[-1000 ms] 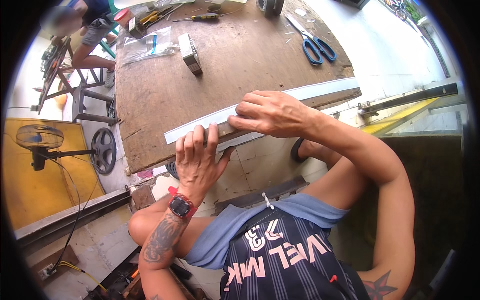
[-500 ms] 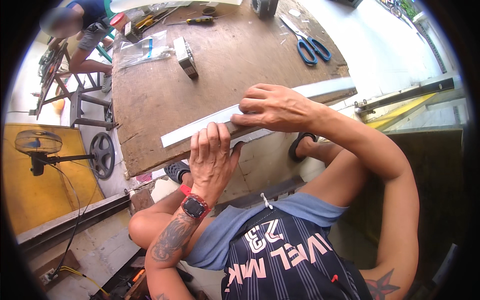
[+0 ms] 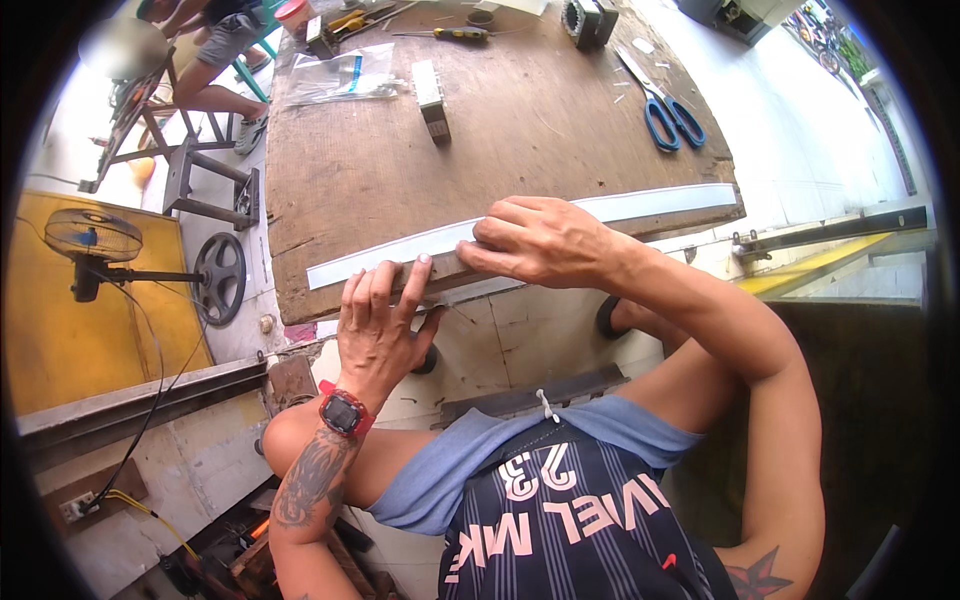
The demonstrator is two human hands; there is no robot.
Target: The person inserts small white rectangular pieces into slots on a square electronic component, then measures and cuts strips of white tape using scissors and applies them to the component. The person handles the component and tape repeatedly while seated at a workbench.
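Observation:
A long white strip point(image 3: 660, 200) lies along the near edge of the wooden tabletop point(image 3: 540, 130), running slightly upward from left to right. My left hand point(image 3: 378, 325) rests at the table's edge near the strip's left end. Its fingers are stretched over the top with tips at the strip, and its thumb is apart, below the edge. Midway along the strip my right hand point(image 3: 540, 240) is closed, fingers curled and thumb pressed near the strip's near side. The knuckles hide that part of the strip.
Blue-handled scissors point(image 3: 672, 122), a small metal block point(image 3: 430, 100), a clear plastic bag point(image 3: 340, 75) and a yellow-black screwdriver point(image 3: 460, 35) lie farther back. A dark metal part point(image 3: 588, 22) stands beyond. At left are a fan point(image 3: 95, 240) and another person point(image 3: 215, 70) at a stand.
My left hand has moved left along the strip, its fingers more spread. My right hand stays closed near the strip's middle. The view has shifted, uncovering the strip's right end.

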